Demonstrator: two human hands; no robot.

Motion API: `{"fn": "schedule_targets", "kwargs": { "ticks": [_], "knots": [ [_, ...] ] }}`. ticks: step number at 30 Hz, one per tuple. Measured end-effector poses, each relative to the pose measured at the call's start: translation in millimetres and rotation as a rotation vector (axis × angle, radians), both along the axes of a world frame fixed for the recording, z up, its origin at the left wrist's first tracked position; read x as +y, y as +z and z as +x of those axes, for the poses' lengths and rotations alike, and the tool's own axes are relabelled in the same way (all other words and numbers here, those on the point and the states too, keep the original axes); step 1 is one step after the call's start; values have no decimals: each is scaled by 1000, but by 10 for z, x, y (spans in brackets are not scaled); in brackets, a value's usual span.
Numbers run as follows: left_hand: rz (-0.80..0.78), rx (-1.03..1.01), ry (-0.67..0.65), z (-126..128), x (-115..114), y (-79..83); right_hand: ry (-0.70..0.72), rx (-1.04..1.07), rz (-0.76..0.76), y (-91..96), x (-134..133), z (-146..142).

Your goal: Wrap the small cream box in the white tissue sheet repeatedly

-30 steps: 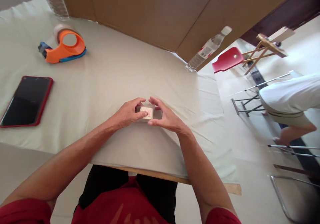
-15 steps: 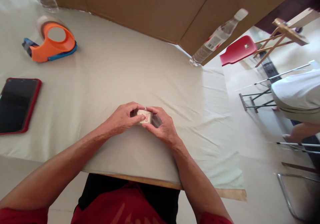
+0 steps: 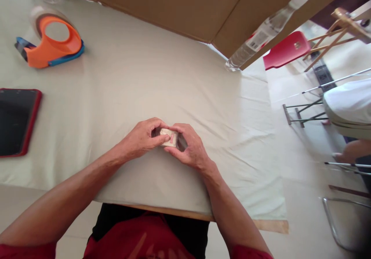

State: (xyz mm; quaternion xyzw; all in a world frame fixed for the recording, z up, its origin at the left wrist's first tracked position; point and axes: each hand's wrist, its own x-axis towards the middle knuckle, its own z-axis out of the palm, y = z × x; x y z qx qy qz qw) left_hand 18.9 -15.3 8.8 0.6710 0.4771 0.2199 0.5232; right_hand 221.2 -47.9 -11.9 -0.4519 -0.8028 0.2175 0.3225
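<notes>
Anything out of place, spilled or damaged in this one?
Nothing spilled or broken. The left hand and right hand pinch a small box; the tablecloth is merely creased at the right, leaving the wooden table edge bare.

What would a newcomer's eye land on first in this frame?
At the middle of the table, the left hand and right hand pinch a small box with red print between their fingertips. The orange tape dispenser stands out at the far left, with a red-cased phone nearer, at the left edge.
</notes>
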Motion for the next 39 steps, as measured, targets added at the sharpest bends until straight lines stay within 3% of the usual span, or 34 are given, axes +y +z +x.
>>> {"fn": "schedule_targets", "kwargs": {
  "ticks": [5, 12, 19, 22, 26, 32, 39],
  "knots": [
    [-9, -1, 6, -7, -4, 9, -18, 21, -21, -9, 12, -21],
    [97, 5, 15, -6, 4, 4, -60, 77, -169, 13, 67, -14],
    [147, -95, 116, 11, 63, -49, -88, 87, -104, 76, 194, -80],
    [101, -119, 167, -6, 93, -55, -95, 121, -162, 62, 302, -80],
    [34, -127, 117, -36, 125, -95, -13, 73, -247, 86, 387, -11],
    [38, -128, 79, -39, 113, -77, -58, -8, -209, 161, 334, 119],
    [-8, -124, 90, -41, 118, -60, -11, -5, -232, 63, 332, 129]
  ]
}}
